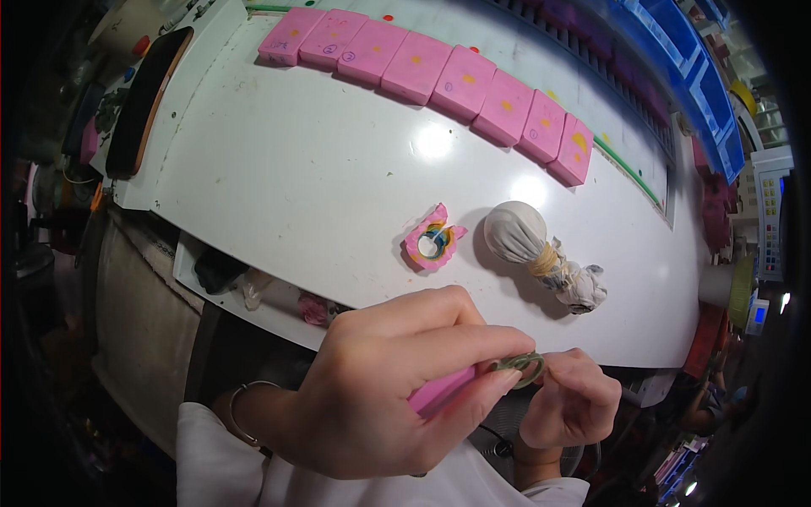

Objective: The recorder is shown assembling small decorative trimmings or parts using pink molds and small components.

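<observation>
Close to the table's near edge, my left hand (pixel 380 389) is closed with thumb and index finger pinching a green ring-shaped piece (pixel 528 368). A pink block (pixel 441 392) shows between the fingers of that hand, mostly covered by it. My right hand (pixel 574 397) is closed, its thumb and fingertips at the right side of the green ring. Beyond the hands lies a small roll (pixel 432 240) with a ragged pink rim and a coloured core. Right of it rests a round white cloth pouch (pixel 525 240), its neck bound with tan bands.
A row of several pink blocks (pixel 416 68) with yellow marks curves along the far side of the white table (pixel 279 177). Blue bins (pixel 676 59) stand at the far right. A dark padded strip (pixel 148 101) lies at left, above an open drawer (pixel 182 258) holding odds and ends.
</observation>
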Available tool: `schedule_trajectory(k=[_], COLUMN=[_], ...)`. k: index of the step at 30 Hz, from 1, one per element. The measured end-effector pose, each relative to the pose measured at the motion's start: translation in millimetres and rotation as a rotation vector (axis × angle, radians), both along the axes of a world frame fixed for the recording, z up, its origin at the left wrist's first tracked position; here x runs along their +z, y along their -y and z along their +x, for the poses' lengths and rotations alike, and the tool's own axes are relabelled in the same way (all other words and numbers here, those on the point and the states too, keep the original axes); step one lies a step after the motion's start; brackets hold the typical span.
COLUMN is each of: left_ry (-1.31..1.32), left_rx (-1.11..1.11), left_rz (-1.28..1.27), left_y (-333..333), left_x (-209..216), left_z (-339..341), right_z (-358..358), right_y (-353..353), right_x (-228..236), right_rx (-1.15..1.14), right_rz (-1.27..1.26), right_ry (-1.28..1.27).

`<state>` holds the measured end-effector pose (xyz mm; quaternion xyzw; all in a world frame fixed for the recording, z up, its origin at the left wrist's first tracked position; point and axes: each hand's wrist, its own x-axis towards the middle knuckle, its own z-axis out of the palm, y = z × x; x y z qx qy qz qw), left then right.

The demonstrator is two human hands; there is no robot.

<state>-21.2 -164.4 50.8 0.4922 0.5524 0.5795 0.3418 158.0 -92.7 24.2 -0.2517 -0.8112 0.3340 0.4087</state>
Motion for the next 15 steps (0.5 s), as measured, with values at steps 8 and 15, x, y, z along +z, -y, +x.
schedule_trajectory(k=[8,15], left_ry=[-0.053,-0.13], left_rx=[0.024,-0.003], left_rz=[-0.007,0.007], left_y=[-0.4,1.7], left_x=[0.9,1.5], left_z=[1.5,2.4], right_z=[3.8,5.4], right_y=[-5.3,1.3], right_x=[4.1,4.8], right_rx=[0.074,0.048], right_rz=[-0.005,-0.003], right_ry=[0.015,0.082])
